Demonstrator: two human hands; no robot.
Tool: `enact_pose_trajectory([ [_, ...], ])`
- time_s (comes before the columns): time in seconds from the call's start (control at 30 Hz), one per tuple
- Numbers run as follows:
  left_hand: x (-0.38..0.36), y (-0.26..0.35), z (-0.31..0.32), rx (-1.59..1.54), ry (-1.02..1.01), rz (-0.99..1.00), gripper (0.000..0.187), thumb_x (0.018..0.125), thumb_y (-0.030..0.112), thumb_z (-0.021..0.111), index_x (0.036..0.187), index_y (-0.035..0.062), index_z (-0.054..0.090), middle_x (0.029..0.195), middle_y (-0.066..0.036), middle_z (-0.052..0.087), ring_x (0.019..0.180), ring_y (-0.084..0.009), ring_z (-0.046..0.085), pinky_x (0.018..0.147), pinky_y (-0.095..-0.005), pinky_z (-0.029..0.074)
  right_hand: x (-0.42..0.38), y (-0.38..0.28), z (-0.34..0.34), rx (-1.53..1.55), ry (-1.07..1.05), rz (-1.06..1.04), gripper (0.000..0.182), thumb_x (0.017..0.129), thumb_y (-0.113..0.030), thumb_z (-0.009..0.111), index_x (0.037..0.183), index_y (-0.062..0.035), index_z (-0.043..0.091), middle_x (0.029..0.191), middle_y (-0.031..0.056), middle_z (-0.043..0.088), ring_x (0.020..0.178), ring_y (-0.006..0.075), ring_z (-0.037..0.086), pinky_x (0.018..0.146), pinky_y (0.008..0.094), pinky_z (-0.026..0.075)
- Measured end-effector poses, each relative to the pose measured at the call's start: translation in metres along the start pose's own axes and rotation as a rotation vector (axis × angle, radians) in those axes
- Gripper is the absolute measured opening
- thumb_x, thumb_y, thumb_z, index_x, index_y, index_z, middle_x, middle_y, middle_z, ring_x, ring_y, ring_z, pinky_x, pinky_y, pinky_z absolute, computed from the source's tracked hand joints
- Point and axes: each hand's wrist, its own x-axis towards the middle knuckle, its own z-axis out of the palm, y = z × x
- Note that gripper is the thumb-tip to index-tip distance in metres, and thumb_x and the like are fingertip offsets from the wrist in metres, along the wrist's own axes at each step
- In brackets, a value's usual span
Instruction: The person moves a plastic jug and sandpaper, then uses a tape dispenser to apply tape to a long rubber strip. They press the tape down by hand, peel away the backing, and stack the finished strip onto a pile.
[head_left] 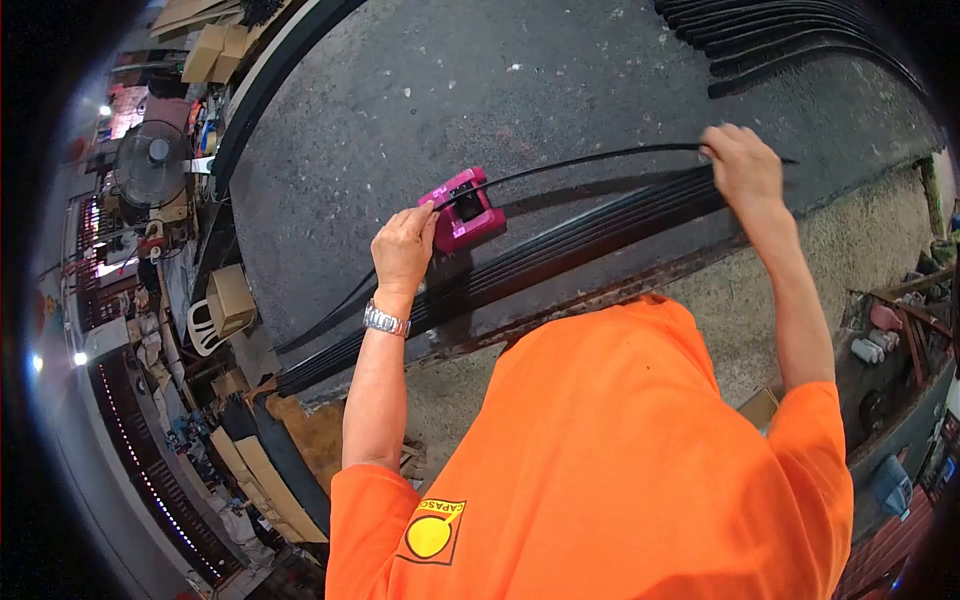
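Observation:
A thin black strip [600, 155] arches over the dark work surface [380, 120]. Near its middle my left hand [403, 245], with a metal watch at the wrist, pinches it. Close to the strip's right end my right hand [742, 165] is closed around it. Just right of my left hand lies a magenta device [480, 225] with a dark centre, and the strip passes across it. Several long black strips [560, 250] lie side by side along the surface's near edge, below both hands.
More black strips [800, 50] lie at the upper right of the surface. A fan [155, 160] and a cardboard box [230, 300] stand at the left. Flat cardboard [270, 485] is at the lower left. Assorted items sit beyond the right edge.

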Motion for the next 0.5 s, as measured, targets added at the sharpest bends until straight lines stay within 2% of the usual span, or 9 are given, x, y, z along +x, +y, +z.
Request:
enact_pose_trajectory([
  [0.3,0.009,0.012,-0.001,0.038,-0.048,-0.08,0.017,0.093,0.025,0.073,0.101,0.0102,0.077,0.091,-0.008,0.075,0.082,-0.028,0.073,0.07,-0.0403,0.058,-0.068,0.165,-0.045,-0.283,-0.158,0.37,0.012,0.101,-0.026,0.061,0.107,-0.0157,0.062,0.101,0.0044,0.067,0.102,0.0288,0.066,0.082,0.0458,0.054],
  [0.5,0.015,0.021,-0.003,0.081,-0.071,-0.09,0.019,0.094,0.028,0.073,0.099,0.0105,0.077,0.088,-0.008,0.074,0.08,-0.0288,0.072,0.068,-0.0412,0.058,-0.113,0.267,-0.08,-0.442,-0.302,0.615,0.02,0.106,-0.032,0.054,0.112,-0.0145,0.061,0.114,0.0077,0.069,0.109,0.0344,0.065,0.085,0.0476,0.053],
])
